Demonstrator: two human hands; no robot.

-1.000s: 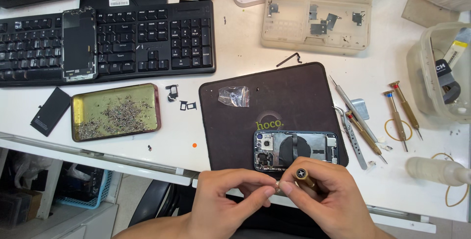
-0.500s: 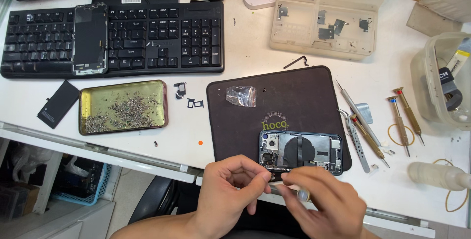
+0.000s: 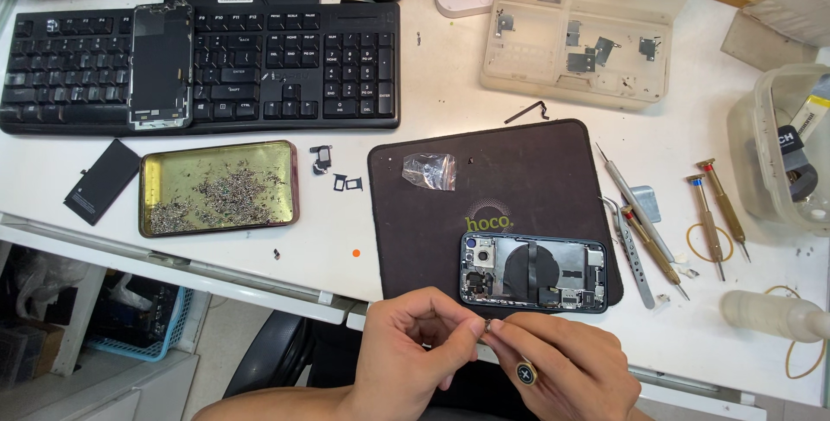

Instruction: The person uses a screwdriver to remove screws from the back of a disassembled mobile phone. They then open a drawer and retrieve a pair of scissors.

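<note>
Head view: left hand (image 3: 415,352) and right hand (image 3: 562,369) meet fingertip to fingertip.
Fingers: both pinching one tiny metal part (image 3: 488,326).
Opened phone (image 3: 533,272): just beyond fingertips, long axis left-right, right hand nearer.

Matt black mat (image 3: 519,170), shiny gold metal tray (image 3: 164,162), glossy white tabletop (image 3: 450,118), translucent plastic box (image 3: 588,66).

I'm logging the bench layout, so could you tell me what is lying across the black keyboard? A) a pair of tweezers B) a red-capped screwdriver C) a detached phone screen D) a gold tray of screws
C: a detached phone screen lies across the keys on the keyboard, left of middle.
</note>
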